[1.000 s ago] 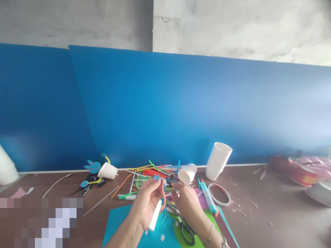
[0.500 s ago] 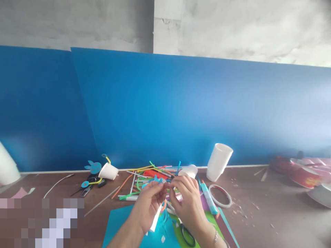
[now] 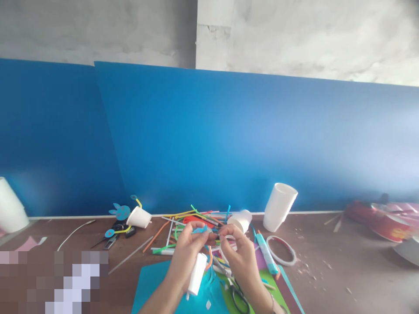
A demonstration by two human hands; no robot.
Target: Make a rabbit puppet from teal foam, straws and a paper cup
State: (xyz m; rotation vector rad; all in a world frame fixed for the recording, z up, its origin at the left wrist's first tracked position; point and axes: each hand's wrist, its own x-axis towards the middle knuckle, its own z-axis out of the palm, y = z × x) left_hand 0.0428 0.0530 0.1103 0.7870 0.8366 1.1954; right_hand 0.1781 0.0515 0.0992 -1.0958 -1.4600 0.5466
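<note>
My left hand pinches a small blue paper cut-out between thumb and fingers. My right hand is closed in a pinch close beside it, thumb against fingertips; what it grips is too small to make out. Below my left hand lies a white paper cup on its side, a short straw stub poking from its base. An orange bent straw curves next to that cup. Black-handled scissors lie partly behind my right forearm, on blue and green paper sheets.
Coloured straws are heaped behind my hands. A cup stack, a tape roll and a light-blue packet lie to the right. At left sits a cup with a blue rabbit-like paper head. A blue panel stands behind.
Both hands have shifted slightly, and my right hand has turned and drawn a little apart from my left. More of the white cup below my left hand now shows.
</note>
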